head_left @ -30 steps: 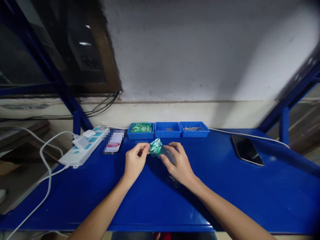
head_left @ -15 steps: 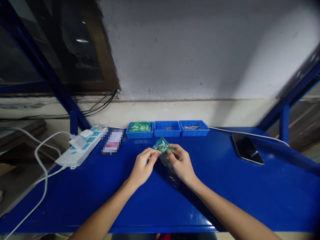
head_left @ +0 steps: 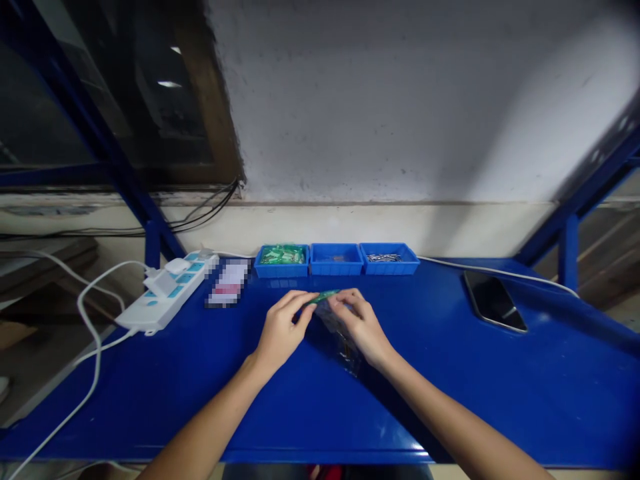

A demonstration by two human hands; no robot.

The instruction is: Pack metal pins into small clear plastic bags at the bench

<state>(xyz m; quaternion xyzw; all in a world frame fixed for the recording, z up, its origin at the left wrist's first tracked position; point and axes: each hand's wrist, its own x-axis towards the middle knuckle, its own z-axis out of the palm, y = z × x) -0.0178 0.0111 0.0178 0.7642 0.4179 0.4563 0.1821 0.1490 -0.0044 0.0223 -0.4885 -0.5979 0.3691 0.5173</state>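
Observation:
Over the middle of the blue table, a small green plastic packet [head_left: 326, 295] is held between both hands, seen nearly edge-on. My left hand [head_left: 281, 327] pinches its left end between thumb and fingers. At the other end, my right hand [head_left: 363, 327] is closed with thumb and bent fingers on the packet. A clear, crinkled plastic bag [head_left: 349, 353] lies just below, close to the right hand; whether it joins the packet I cannot tell. What the packet contains is hidden.
Three blue bins stand at the back: a left bin [head_left: 283, 271] with green packets, a middle bin [head_left: 337, 268] with a small item, and a right bin [head_left: 391, 268] with thin metal pieces. A power strip [head_left: 165, 293] and blurred-out rectangle [head_left: 229, 283] lie left, a phone [head_left: 494, 300] right.
The green packet has been tipped from showing its broad face to nearly edge-on. Both hands stay close together around it, and the view has shifted slightly.

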